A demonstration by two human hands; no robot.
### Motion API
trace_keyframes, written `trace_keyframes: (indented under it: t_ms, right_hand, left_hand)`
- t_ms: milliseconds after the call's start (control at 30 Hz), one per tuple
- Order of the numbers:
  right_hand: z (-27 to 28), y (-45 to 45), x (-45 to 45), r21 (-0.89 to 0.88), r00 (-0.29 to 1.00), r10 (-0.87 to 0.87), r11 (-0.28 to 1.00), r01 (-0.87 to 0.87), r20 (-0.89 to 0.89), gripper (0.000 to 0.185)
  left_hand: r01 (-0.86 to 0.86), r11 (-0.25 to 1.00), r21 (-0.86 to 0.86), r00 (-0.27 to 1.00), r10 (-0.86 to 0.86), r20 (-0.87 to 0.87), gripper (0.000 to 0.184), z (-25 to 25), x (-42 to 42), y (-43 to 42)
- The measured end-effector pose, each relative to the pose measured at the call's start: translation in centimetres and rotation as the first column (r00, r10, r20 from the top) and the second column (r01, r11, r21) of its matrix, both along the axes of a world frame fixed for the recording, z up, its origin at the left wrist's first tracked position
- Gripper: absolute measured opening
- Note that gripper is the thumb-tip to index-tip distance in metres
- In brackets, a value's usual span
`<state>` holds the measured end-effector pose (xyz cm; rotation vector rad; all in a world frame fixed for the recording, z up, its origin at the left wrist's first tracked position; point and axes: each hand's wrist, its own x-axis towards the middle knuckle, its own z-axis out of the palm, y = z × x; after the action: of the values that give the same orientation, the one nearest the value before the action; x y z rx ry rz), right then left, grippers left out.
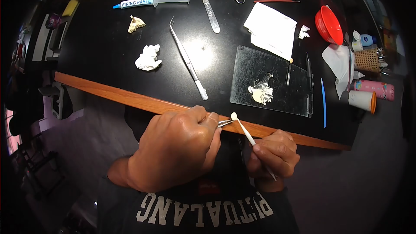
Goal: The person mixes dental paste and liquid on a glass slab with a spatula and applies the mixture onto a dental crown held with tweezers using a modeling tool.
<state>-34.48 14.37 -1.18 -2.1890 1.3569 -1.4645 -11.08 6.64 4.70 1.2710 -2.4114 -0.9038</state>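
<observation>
My left hand [175, 145] is closed around metal tweezers [225, 123], and only their slim tips show past the fingers. At those tips sits a small cream-coloured dental crown [234, 115], just above the table's wooden edge. My right hand [277, 154] pinches a slim white tool with a tapered end [247, 133]. Its thin point reaches up to the crown's lower right side; whether it touches cannot be made out. Beyond both hands lies a scratched glass slab [247, 69] with a smear of pale paste [261, 93] on it.
Curved tweezers [188, 63], a scalpel handle [208, 8], a firing paste syringe [138, 2] and crumpled tissue [148, 57] lie on the black table. To the right are folded paper [271, 30], a red bowl [328, 25], a blue stick [323, 104] and a cup [362, 100].
</observation>
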Motion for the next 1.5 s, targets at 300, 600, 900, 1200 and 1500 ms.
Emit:
trace_keyframes:
  t_ms: [300,600,900,1200,1500]
  right_hand:
    - [-0.2,-0.2,0.2,-0.030,1.000,-0.017,0.999,0.018,0.025,0.023]
    - [-0.3,-0.2,0.0,-0.029,0.999,0.026,0.999,-0.026,0.021,0.021]
    - [-0.4,-0.2,0.0,-0.027,1.000,0.015,1.000,-0.014,0.018,0.022]
    - [-0.4,-0.4,0.2,-0.054,0.999,0.003,0.999,-0.001,0.034,0.023]
    - [-0.4,-0.3,0.1,-0.029,0.999,0.026,0.999,-0.026,0.020,0.026]
  left_hand:
    - [-0.027,0.996,-0.080,0.999,0.024,-0.043,0.014,-0.6,-0.1,0.4]
    - [-0.048,0.993,-0.111,0.997,0.041,-0.061,0.014,-1.0,0.0,0.7]
    - [-0.040,0.993,-0.108,0.997,0.033,-0.066,0.015,-1.1,0.1,0.6]
    - [-0.007,0.999,-0.039,1.000,0.006,-0.024,0.020,-0.3,0.3,0.4]
    - [-0.010,0.999,-0.037,0.999,0.008,-0.044,0.022,-0.3,0.4,0.4]
